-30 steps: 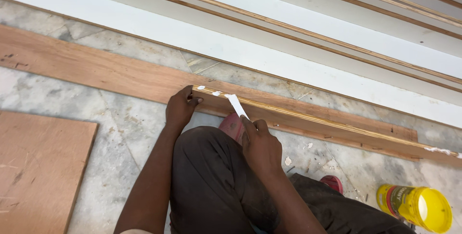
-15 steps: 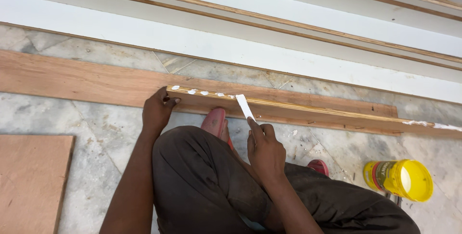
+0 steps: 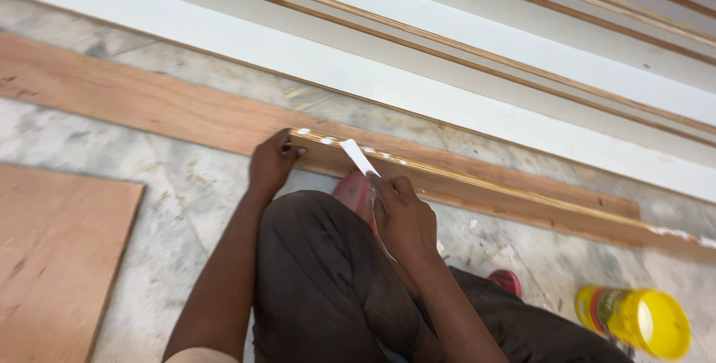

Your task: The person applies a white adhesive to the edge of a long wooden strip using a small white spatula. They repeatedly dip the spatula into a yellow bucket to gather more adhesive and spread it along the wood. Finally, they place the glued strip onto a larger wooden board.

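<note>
The person sits low on the floor (image 3: pixel 186 184), knees up in dark pants, both arms reaching fwd to a thin wood strip (image 3: pixel 477 184) that lies on a wide brown board (image 3: pixel 149 102).

Left hand (image 3: pixel 270 163) is at the left end of the strip. Its fingers curl over that end and press on it, thumb side near the corner. The arm runs straight down to the near edge of the pic.

Right hand (image 3: pixel 403 217) is just right of the left one, near the knee. It is shut on a white flat scraper (image 3: pixel 359 158), w/ the fingers wrapped round the low part. The white blade sticks up and to the left, and its tip meets the top of the strip, btwn the two hands. White paste dabs (image 3: pixel 328 141) sit on the strip by the blade.

The strip runs long to the right, w/ more white at its far right end. A bare toe shows under the strip, btwn the hands.

Far side: long white boards (image 3: pixel 447 79) lie side by side, close to the brown board. Near left: a flat brown sheet (image 3: pixel 52 258) on the floor, well apart from the hands. Near right: a yellow tub (image 3: pixel 641 322) lies on its side, open floor btwn it and the strip
</note>
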